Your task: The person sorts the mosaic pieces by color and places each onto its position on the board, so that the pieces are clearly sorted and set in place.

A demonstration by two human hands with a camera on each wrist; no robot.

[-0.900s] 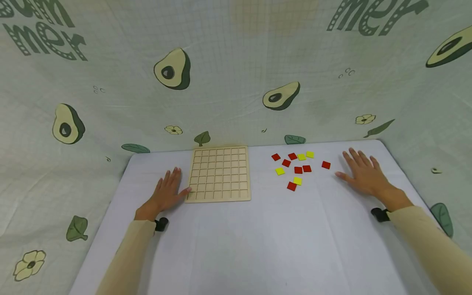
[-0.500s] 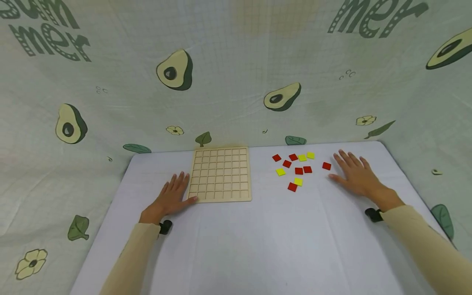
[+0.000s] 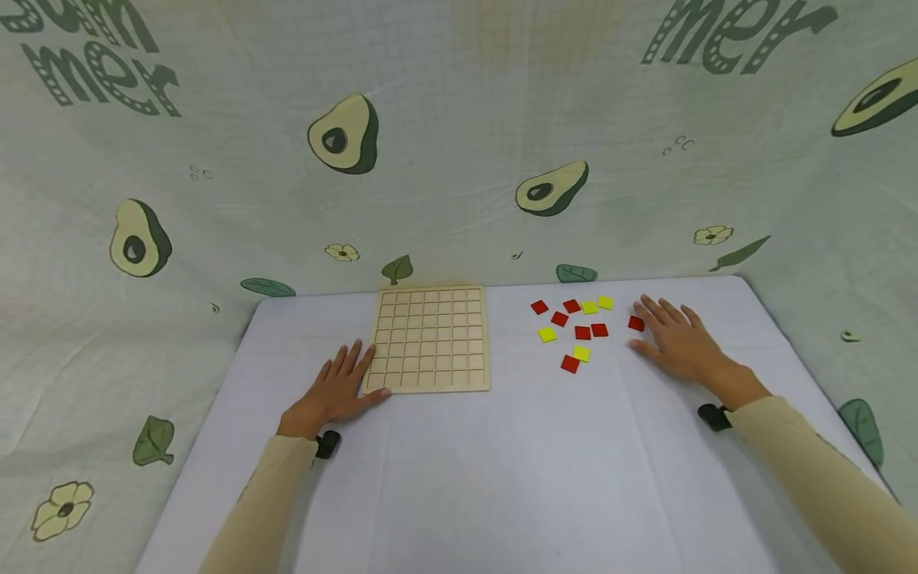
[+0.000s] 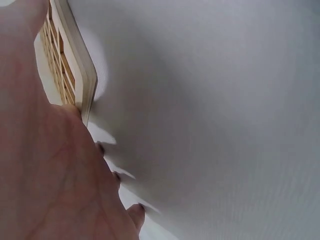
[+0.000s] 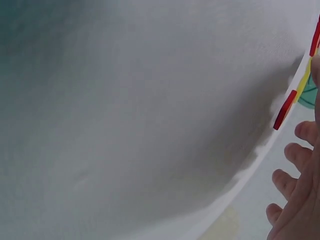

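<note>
A square pale wooden board point(image 3: 430, 339) with a grid of raised lines lies flat on the table. At its near left corner is my left hand point(image 3: 337, 393), fingers spread, with the thumb along the near edge and the index finger by the left edge. In the left wrist view, the hand point(image 4: 55, 170) meets the board's corner point(image 4: 86, 85). To the right, my right hand point(image 3: 677, 347) has its fingers extended, palm down, beside a lone red tile point(image 3: 636, 324). The right wrist view has the fingers point(image 5: 298, 156) above the table near a red tile point(image 5: 285, 110).
Between board and right hand lie several small square tiles, red point(image 3: 582, 333) and yellow point(image 3: 547, 335). One yellow tile point(image 3: 582, 353) touches a red tile point(image 3: 570, 364). A patterned cloth point(image 3: 445, 159) rises behind the white table point(image 3: 488, 478).
My left hand has slid right and slightly nearer, along the board's corner. The right hand has moved left, towards the lone red tile. Board and tiles have stayed in place.
</note>
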